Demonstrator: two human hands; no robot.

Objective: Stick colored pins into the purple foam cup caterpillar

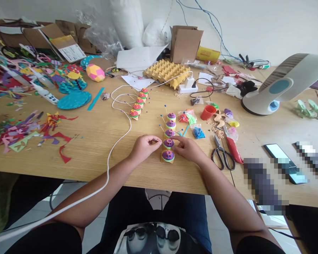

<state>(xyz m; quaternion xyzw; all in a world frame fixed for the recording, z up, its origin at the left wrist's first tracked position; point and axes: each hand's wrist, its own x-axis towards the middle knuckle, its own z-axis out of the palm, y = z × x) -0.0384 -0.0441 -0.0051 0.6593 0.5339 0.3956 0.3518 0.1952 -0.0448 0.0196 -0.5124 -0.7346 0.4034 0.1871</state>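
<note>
A strip of egg-carton cups [168,156] lies lengthwise before me, each cup topped with purple clay, a green band and small orange rings. Thin sticks with blue tips stand out from its far left side. My left hand [145,147] is at the strip's left, thumb and forefinger pinched on a thin pale stick [159,142] that points at the second-nearest cup. From the right, my right hand [187,149] grips the same part of the strip, forefinger stretched over it and the other fingers bent. A similar red-topped strip [139,102] lies farther back, left.
Scissors [222,155], a red-handled knife [234,150], bagged clay [198,132] and a red cup [208,112] lie at right, near a fan [275,88] and phones. A white cable [111,155] crosses at left, beside paper scraps [23,130]. An egg tray [166,72] is behind.
</note>
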